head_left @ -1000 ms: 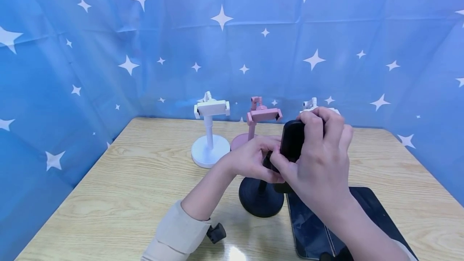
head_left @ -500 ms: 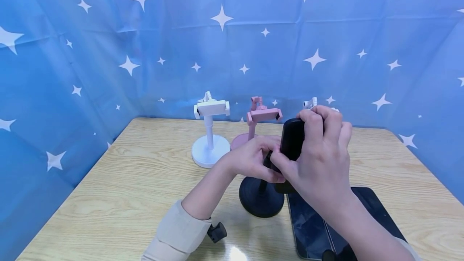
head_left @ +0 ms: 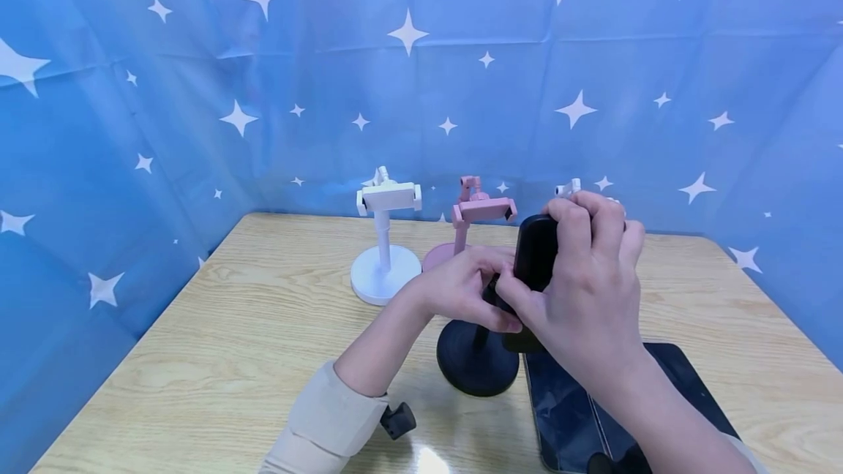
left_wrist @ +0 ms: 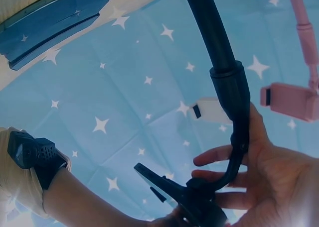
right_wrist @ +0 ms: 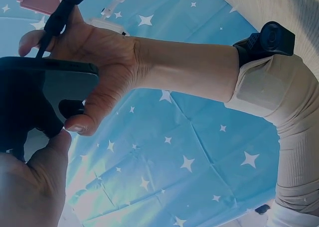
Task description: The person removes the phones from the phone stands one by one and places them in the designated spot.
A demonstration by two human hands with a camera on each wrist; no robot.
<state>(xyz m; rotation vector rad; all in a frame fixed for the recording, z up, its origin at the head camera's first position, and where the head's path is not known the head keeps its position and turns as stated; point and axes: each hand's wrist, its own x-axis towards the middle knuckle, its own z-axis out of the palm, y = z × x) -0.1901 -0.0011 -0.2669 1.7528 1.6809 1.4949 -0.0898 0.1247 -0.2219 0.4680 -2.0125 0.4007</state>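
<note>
A black phone stand [head_left: 477, 360] stands upright on its round base in front of me. My left hand [head_left: 461, 287] has its fingers around the bent neck [left_wrist: 240, 132] of that stand, just under its clamp [left_wrist: 199, 199]. With its fingertips along the top edge and its thumb low on the near side, my right hand [head_left: 593, 276] grips a black smartphone [head_left: 536, 254]. In the right wrist view the phone [right_wrist: 60, 97] lies at the clamp, and the left thumb [right_wrist: 82, 123] reaches its edge. My hands hide most of the clamp in the head view.
Behind stand a white phone stand [head_left: 385, 275], a pink one [head_left: 484, 209] and, partly hidden by my right hand, another white one [head_left: 568, 186]. Flat dark glass-faced devices [head_left: 563, 415] lie under my right forearm. A blue star-patterned curtain [head_left: 408, 93] hangs around the wooden table [head_left: 217, 342].
Both hands keep their hold on the stand and the phone. My right hand has risen very slightly at first; then the whole head view shifts a little, with things appearing further right.
</note>
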